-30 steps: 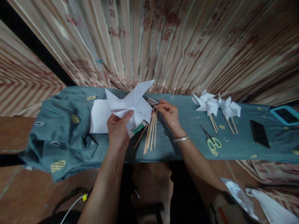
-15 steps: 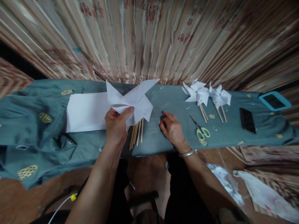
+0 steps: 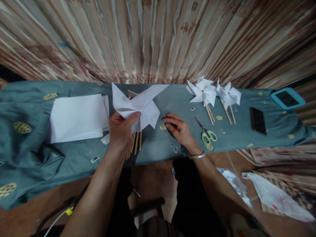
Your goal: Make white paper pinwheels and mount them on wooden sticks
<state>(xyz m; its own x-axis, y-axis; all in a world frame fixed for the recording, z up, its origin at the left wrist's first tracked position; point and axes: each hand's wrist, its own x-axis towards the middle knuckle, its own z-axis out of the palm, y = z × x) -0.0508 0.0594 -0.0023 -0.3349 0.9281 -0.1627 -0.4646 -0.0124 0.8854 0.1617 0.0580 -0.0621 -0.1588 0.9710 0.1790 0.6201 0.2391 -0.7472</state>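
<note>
- The view looks down from head height onto a long surface draped in a blue-grey cloth point(image 3: 160, 144), with a striped pink and cream curtain point(image 3: 158, 36) hanging behind it.
- The left hand point(image 3: 120, 130) holds up a white folded paper pinwheel head point(image 3: 138, 105), thumb on top and fingers underneath, pinching it near its centre; the paper floats above the cloth, tilted, near the middle of the surface.
- Just under that hand lies a small bundle of thin wooden sticks point(image 3: 134, 143), partly hidden by the hand and the paper.
- The right hand point(image 3: 179, 128) rests low on the cloth just right of the pinwheel, fingers curled toward a small dark spot; it is too dim to tell whether anything is pinched between them. A silver bangle point(image 3: 197, 155) circles that wrist.
- To the left lies a stack of white paper sheets point(image 3: 76, 117), flat on the cloth.
- To the right, green-handled scissors point(image 3: 206, 133) lie near the right hand.
- Beyond them, two finished white pinwheels on sticks point(image 3: 213, 93) lie side by side near the curtain.
- Further right are a black phone point(image 3: 258, 120) and a device in a light-blue case point(image 3: 287, 98), well apart from both hands.
</note>
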